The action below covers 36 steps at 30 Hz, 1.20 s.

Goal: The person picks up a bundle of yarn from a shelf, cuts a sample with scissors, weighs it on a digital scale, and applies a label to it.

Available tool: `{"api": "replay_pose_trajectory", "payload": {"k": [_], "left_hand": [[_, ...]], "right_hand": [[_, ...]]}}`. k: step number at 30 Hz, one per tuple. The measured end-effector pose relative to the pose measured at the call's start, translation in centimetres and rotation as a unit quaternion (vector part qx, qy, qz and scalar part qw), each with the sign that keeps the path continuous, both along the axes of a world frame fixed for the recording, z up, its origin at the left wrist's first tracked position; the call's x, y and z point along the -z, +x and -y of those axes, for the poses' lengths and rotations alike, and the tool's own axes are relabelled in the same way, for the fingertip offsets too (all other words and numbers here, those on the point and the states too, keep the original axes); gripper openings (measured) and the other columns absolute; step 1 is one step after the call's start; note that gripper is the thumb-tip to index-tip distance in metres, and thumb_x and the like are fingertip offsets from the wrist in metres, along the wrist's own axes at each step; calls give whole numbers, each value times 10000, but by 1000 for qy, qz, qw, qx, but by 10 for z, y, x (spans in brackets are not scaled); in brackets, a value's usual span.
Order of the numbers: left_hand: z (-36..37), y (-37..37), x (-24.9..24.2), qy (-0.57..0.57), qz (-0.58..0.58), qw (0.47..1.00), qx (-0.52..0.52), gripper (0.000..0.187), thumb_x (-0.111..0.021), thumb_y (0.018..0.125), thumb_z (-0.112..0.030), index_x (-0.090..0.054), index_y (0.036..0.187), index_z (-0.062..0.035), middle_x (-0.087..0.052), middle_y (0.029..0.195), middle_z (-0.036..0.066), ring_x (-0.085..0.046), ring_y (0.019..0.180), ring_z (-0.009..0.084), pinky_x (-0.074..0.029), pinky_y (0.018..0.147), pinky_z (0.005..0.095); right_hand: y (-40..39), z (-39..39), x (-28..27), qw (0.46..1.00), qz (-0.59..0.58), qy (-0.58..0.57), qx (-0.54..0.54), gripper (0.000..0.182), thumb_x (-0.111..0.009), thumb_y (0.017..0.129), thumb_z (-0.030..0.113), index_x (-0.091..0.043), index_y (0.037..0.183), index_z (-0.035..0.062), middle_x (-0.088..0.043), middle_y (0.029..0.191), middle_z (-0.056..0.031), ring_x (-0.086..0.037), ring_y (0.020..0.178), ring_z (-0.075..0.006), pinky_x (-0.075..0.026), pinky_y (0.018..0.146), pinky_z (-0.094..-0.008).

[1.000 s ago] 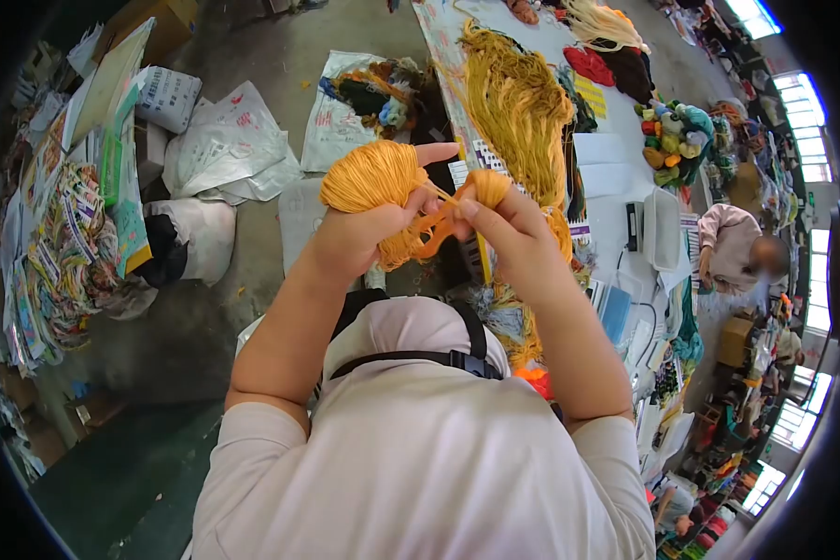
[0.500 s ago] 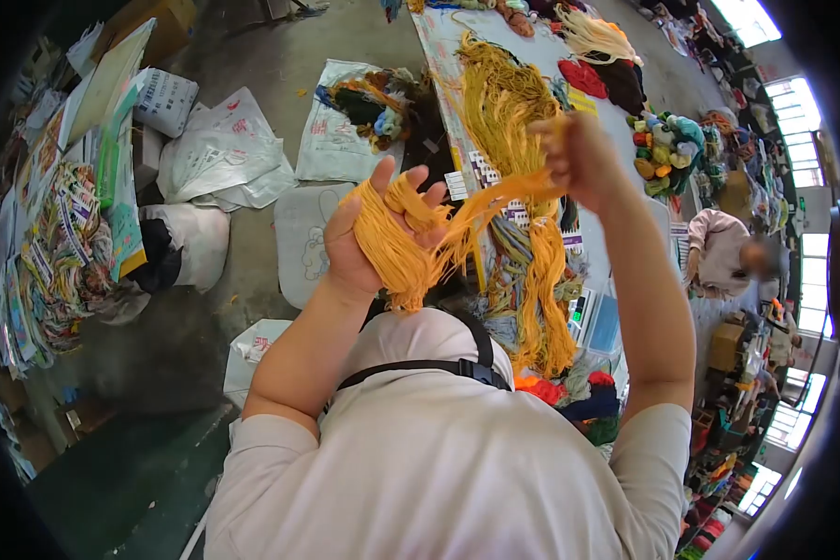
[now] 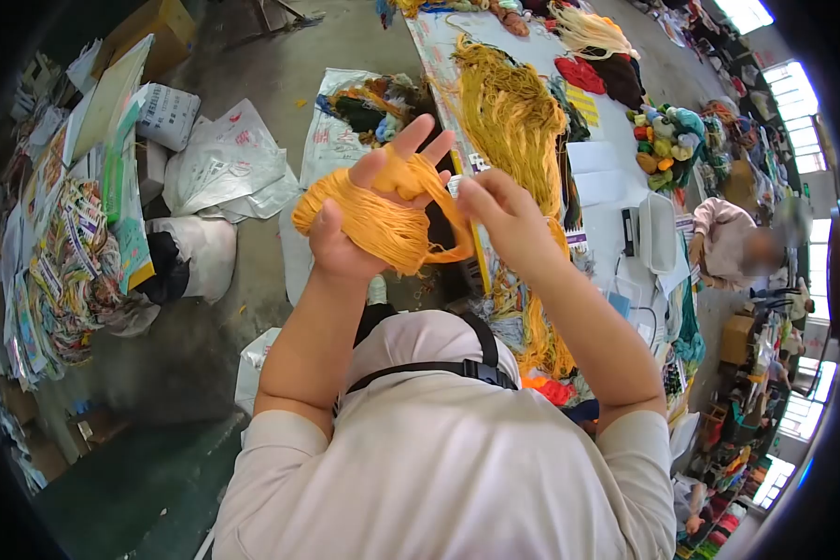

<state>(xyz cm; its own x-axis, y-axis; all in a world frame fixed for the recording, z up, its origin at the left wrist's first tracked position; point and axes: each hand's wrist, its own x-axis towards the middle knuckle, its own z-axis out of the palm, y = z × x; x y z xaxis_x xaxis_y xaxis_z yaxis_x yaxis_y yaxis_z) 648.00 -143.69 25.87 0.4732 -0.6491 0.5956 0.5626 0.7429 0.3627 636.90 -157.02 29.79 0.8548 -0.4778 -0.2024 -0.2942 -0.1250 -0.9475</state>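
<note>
A hank of orange-yellow yarn (image 3: pixel 369 226) is wrapped round my left hand (image 3: pixel 339 254), which is raised with the palm up. The strands cross the palm and pass between the fingers, whose tips stick out above them. A loose loop of the same yarn hangs on the right side of the hank. My right hand (image 3: pixel 513 224) is close by, its thumb and fingers pinched together at that loop; the exact grip is partly hidden. Beyond the right hand, a long pile of mustard-yellow yarn (image 3: pixel 509 112) lies along the table (image 3: pixel 607 219).
White sacks (image 3: pixel 224 159) lie on the floor at left, beside stacked boards and multicoloured yarn (image 3: pixel 65 261). Dark mixed yarn (image 3: pixel 373 107) rests on a sack ahead. A white plastic basket (image 3: pixel 658 229) and coloured yarn balls (image 3: pixel 667 145) are on the right. Another person (image 3: pixel 726 238) is farther right.
My right hand has come down and left, closer to my left hand. The yarn stretched between them is now wound round the left hand, with a slack loop at its side.
</note>
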Motion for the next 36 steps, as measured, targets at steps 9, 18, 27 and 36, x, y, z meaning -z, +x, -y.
{"api": "replay_pose_trajectory", "payload": {"k": [9, 18, 27, 36], "left_hand": [[4, 4, -11, 134, 125, 982, 53, 645, -418, 809, -717, -555, 1269, -285, 10, 1522, 203, -112, 1398, 352, -230, 1090, 434], [2, -4, -27, 206, 50, 973, 89, 660, -545, 865, -409, -413, 1324, 46, -262, 1452, 171, -460, 1199, 213, -375, 998, 355], [6, -11, -39, 332, 61, 940, 45, 676, -630, 745, -100, -365, 1352, 39, -529, 1155, 66, -521, 1042, 147, -390, 951, 303], [11, -18, -42, 348, 98, 932, 3, 697, -606, 720, -41, -362, 1368, 34, -525, 1078, 57, -523, 956, 129, -407, 876, 267]], "right_hand": [[-3, -15, -28, 949, 200, -219, -107, 246, -672, 693, 84, -633, 936, 75, -554, 880, -113, -552, 841, -286, -456, 771, -369], [-15, 1, 0, 980, 170, -14, -97, 110, -654, 730, 84, -595, 807, 31, -571, 796, -50, -590, 805, -181, -458, 714, -305], [-26, 3, -13, 990, 103, 87, -46, 205, -635, 817, 123, -578, 976, 7, -535, 630, 24, -474, 604, -30, -394, 562, -209], [-32, 10, -9, 990, 115, 65, -54, 116, -661, 777, 91, -613, 801, -12, -567, 685, -15, -483, 598, -69, -418, 567, -233]]}}
